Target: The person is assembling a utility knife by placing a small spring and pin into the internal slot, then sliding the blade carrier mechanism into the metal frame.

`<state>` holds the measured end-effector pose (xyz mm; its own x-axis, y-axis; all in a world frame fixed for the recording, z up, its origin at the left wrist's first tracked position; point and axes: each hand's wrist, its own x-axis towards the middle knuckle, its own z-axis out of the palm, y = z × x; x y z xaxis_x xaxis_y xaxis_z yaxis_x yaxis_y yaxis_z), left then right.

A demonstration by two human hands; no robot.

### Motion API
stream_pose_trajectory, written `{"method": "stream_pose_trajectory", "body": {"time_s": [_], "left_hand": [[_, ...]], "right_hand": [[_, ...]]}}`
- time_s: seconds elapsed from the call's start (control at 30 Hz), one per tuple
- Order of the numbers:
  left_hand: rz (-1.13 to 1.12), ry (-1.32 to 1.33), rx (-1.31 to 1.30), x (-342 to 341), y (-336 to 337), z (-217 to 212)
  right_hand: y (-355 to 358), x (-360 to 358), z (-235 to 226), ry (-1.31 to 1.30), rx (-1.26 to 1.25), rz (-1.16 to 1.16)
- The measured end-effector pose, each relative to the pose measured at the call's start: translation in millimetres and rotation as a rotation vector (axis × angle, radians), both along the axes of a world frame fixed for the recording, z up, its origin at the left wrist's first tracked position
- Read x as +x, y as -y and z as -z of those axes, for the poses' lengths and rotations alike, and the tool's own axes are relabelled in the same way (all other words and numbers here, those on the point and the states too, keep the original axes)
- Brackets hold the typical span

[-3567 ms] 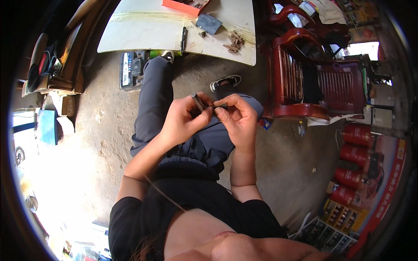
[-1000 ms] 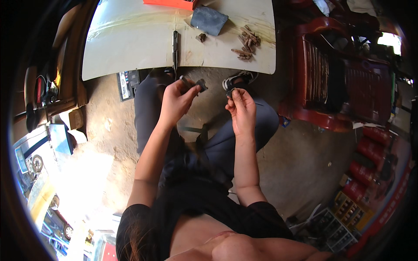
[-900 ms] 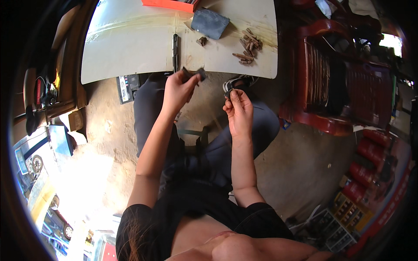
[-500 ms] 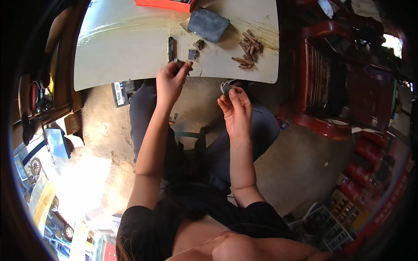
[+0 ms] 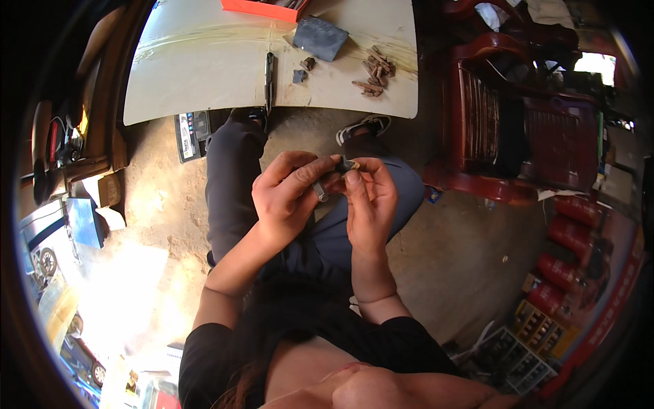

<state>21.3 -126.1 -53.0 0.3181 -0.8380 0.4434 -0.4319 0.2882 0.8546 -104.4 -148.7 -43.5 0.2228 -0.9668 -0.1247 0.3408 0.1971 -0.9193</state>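
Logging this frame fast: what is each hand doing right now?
Left hand: closed on a short grey metal pin.
Right hand: fingertips pinched on a small dark metal piece.

Open air above the knees (image 5: 235,146); low table (image 5: 204,68) blocks ahead.

Pale cream flat board tabletop (image 5: 204,61), crossed by a faint yellowish streak. Bright orange-red shallow tray (image 5: 262,8) at its far edge. Slate-grey square abrasive sheet (image 5: 320,37). Heap of rusty-brown short metal pieces (image 5: 373,68). Black slim hand tool (image 5: 269,71). Small dark grey part (image 5: 349,165) pinched between both hands; its exact shade is hard to judge from here. Silvery short pin (image 5: 320,191). Dark maroon slatted plastic chair (image 5: 484,116). Row of red cylindrical cans (image 5: 569,232). Grey-blue trousers (image 5: 231,177); black short-sleeved shirt (image 5: 204,354). Dusty tan earth floor (image 5: 163,204).
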Motion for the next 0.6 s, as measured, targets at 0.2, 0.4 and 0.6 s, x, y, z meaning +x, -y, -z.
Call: {"method": "stream_pose_trajectory", "body": {"time_s": [0.2,0.4,0.6], "left_hand": [[0.001,-0.051,-0.064,-7,-36,-27],[0.025,-0.009,-0.050,-8,-72,-58],[0.100,-0.171,0.023,-6,-101,-80]], "right_hand": [[-35,-9,-23,0.036,-0.036,-0.051],[-67,-13,-44,-0.015,-0.204,-0.056],[-92,-13,-58,-0.045,-0.356,-0.055]]}}
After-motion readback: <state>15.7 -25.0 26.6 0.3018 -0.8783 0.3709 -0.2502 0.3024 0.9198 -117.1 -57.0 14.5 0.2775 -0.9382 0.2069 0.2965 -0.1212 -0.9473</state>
